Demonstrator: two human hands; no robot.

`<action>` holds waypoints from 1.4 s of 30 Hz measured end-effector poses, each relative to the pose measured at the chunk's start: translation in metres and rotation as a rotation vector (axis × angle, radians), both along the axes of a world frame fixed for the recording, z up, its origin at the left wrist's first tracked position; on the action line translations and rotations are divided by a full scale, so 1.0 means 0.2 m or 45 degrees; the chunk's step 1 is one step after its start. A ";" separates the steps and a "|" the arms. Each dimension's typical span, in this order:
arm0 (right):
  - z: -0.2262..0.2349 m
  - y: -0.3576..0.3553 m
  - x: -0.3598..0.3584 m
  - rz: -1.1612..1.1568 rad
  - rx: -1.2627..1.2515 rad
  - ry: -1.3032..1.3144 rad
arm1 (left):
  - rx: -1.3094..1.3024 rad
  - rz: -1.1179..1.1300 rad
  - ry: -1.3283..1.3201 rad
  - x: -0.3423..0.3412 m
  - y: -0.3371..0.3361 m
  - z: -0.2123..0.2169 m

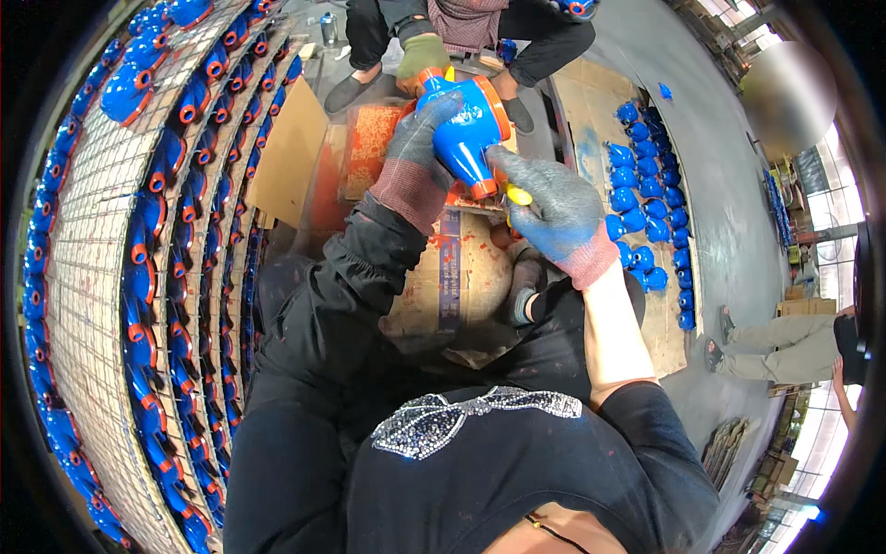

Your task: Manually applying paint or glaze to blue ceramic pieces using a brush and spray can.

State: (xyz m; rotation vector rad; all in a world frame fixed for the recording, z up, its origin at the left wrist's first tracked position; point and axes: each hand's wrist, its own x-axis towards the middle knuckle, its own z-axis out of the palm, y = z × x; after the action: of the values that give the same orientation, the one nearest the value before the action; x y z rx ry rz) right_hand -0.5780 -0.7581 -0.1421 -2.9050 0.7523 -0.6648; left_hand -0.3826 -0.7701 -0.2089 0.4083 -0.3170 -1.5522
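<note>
Blue fitting: glossy, branched piece point(464, 134) with orange-red rims, held up in the air at the far end of the cardboard box point(420, 300), as the seated person has it. Wide mouth faces right; a narrower end points down toward the box.
Left hand: grey-coated glove point(420, 138), maroon cuff; closed on the left side of the blue fitting, fingers laid over its body.
Right hand: same kind of glove point(558, 205), pinkish cuff; closed around a yellow handle point(520, 196), just beside the fitting's narrow end. Working end of the handle hidden; type of tool not determined.
Co-worker's hand: green glove point(423, 57), past the far end of the box, at the fitting's upper end; contact cannot be told.
Cardboard box: brown, a dark printed tape strip down its side, orange-red specks.
Stained board: orange-red smears point(372, 152), beyond the box and to its left.
Cardboard sheet: plain brown, standing tilted point(288, 152), left of the box, near the rack.
Rack: wire-mesh tiers point(92, 235) well left of the box, lined with many blue fittings with orange-red rims.
Floor stock: rows of blue pieces point(651, 187) on flat cardboard, right of the box.
Bystander: pale trousers point(780, 346), far right of the box.
</note>
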 end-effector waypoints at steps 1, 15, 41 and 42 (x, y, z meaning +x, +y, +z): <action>0.00 0.00 0.01 -0.003 -0.006 -0.002 | -0.006 -0.003 -0.002 0.00 0.00 0.00; -0.21 -0.01 -0.12 -0.194 0.060 0.151 | -0.133 0.013 -0.213 0.00 0.08 0.17; -0.21 0.02 0.07 0.139 0.185 -0.266 | 1.002 1.639 -2.076 1.50 1.85 0.96; -0.22 0.03 0.07 0.120 0.242 -0.263 | 1.081 1.662 -2.125 1.55 1.92 0.96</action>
State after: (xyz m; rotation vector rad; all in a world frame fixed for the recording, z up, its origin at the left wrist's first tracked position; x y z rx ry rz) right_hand -0.5637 -0.7524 -0.1853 -2.6315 0.6135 -0.8184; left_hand -0.0727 -0.3870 -0.0176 2.0432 -0.4486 0.3410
